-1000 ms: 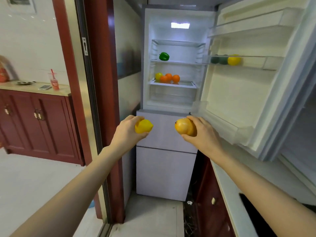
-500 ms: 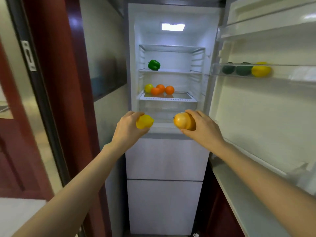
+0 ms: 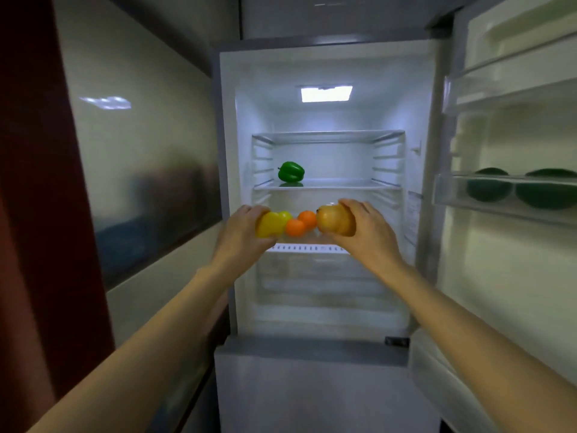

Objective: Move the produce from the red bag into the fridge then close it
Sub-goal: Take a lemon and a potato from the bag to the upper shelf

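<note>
The fridge [image 3: 324, 310] stands open in front of me, its light on. My left hand [image 3: 240, 235] grips a yellow fruit [image 3: 268, 225] at the left of the lower glass shelf [image 3: 307, 247]. My right hand [image 3: 368, 229] grips a yellow-orange fruit [image 3: 335, 220] at the right of that shelf. Between the two held fruits, two oranges [image 3: 299, 223] sit on the shelf beside a yellow-green fruit [image 3: 285, 215]. A green bell pepper [image 3: 291, 171] rests on the shelf above. The red bag is out of view.
The fridge door [image 3: 515, 276] hangs open on the right. Its rack [image 3: 468, 200] holds two dark green rounded items [image 3: 530, 189]. A glossy wall panel [image 3: 140, 170] and a dark red frame [image 3: 34, 214] close in on the left. The freezer drawers [image 3: 312, 395] below are shut.
I have moved closer to the fridge. Both hands rose and reached forward with their fruits, from in front of the lower drawers to the level of the shelf with the oranges.
</note>
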The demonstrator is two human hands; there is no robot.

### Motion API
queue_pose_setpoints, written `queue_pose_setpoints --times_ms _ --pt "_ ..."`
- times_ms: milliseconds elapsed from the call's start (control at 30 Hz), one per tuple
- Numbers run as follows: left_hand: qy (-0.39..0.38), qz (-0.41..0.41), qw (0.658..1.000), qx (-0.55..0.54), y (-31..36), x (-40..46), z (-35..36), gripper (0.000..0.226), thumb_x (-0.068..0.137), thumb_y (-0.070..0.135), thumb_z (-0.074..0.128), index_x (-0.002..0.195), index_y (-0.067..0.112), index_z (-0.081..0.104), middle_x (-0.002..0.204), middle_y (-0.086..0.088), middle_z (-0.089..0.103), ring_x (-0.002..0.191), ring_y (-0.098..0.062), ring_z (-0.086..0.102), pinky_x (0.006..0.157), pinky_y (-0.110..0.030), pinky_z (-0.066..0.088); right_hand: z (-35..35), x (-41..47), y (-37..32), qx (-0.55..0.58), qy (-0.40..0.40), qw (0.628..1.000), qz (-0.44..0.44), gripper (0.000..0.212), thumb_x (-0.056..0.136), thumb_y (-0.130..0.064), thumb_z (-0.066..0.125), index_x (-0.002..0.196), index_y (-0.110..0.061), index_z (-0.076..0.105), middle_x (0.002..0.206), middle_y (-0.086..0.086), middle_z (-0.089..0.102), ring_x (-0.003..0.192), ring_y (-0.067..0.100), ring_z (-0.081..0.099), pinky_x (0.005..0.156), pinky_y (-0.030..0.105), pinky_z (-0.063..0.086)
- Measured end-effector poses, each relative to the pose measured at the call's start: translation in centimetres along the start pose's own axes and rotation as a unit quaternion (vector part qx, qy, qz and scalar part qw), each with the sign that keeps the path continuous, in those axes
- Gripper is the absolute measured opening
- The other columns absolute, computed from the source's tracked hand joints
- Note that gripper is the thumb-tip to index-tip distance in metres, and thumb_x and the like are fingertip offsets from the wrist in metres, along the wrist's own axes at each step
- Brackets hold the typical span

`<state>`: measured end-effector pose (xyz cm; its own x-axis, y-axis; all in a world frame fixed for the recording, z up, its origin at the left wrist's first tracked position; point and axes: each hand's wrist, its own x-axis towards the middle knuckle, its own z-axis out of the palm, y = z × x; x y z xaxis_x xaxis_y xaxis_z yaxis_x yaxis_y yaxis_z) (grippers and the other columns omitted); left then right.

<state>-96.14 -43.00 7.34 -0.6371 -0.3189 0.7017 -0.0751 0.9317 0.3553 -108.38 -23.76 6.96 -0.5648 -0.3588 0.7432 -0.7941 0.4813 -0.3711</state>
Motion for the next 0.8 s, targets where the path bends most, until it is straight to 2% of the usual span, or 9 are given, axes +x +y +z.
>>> queue_pose_setpoints --times_ms 100,200,367,500,633,800 --pt "0.015 0.012 1.000 0.002 -1.0 3.8 1.8 0.053 0.074 0.031 0.074 0.121 0.018 0.056 0.111 -0.005 0.057 0.097 -0.021 0.056 0.073 -0.028 0.038 1.8 4.7 1.0 0.004 0.019 1.000 -0.013 0.062 0.075 -0.039 0.072 0.131 -0.025 0.047 0.127 0.003 0.052 0.114 0.025 0.050 0.083 0.035 0.043" --pt "0.022 0.039 0.999 -0.011 -1.9 7.4 3.4 0.053 0.075 0.028 0.074 0.123 0.017 0.055 0.113 -0.007 0.057 0.099 -0.020 0.055 0.075 -0.026 0.035 3.3 9.4 1.7 -0.039 0.038 0.998 -0.030 0.065 0.076 -0.034 0.073 0.133 -0.023 0.045 0.129 0.007 0.051 0.114 0.027 0.050 0.083 0.037 0.045" --pt "0.042 0.057 0.997 -0.025 -3.5 12.1 5.9 0.055 0.077 0.030 0.073 0.126 0.014 0.052 0.119 -0.008 0.056 0.105 -0.021 0.054 0.081 -0.027 0.040 5.8 15.8 3.0 -0.082 0.025 0.994 -0.068 0.067 0.076 -0.033 0.074 0.135 -0.019 0.044 0.132 0.009 0.050 0.114 0.029 0.050 0.083 0.036 0.044" --pt "0.051 0.067 0.996 -0.028 -4.3 15.8 7.7 0.058 0.078 0.030 0.071 0.129 0.015 0.050 0.118 -0.009 0.055 0.105 -0.023 0.055 0.086 -0.032 0.045 7.4 20.2 4.8 -0.100 0.020 0.993 -0.061 0.068 0.076 -0.034 0.074 0.135 -0.019 0.044 0.129 0.009 0.052 0.111 0.028 0.052 0.082 0.035 0.043" --pt "0.061 0.047 0.997 -0.020 -5.3 19.1 9.6 0.057 0.076 0.031 0.071 0.128 0.017 0.051 0.116 -0.008 0.055 0.103 -0.025 0.055 0.083 -0.032 0.045 9.0 23.9 6.9 -0.119 -0.014 0.992 -0.050 0.066 0.077 -0.037 0.073 0.134 -0.021 0.044 0.122 0.006 0.055 0.105 0.025 0.053 0.076 0.031 0.042" --pt "0.070 0.033 0.997 -0.005 -6.5 22.8 11.1 0.055 0.076 0.029 0.071 0.126 0.015 0.052 0.119 -0.010 0.055 0.105 -0.025 0.054 0.083 -0.032 0.042 11.0 28.6 9.7 -0.119 -0.050 0.991 -0.028 0.061 0.073 -0.035 0.074 0.127 -0.022 0.049 0.120 0.006 0.055 0.103 0.025 0.053 0.077 0.033 0.045"
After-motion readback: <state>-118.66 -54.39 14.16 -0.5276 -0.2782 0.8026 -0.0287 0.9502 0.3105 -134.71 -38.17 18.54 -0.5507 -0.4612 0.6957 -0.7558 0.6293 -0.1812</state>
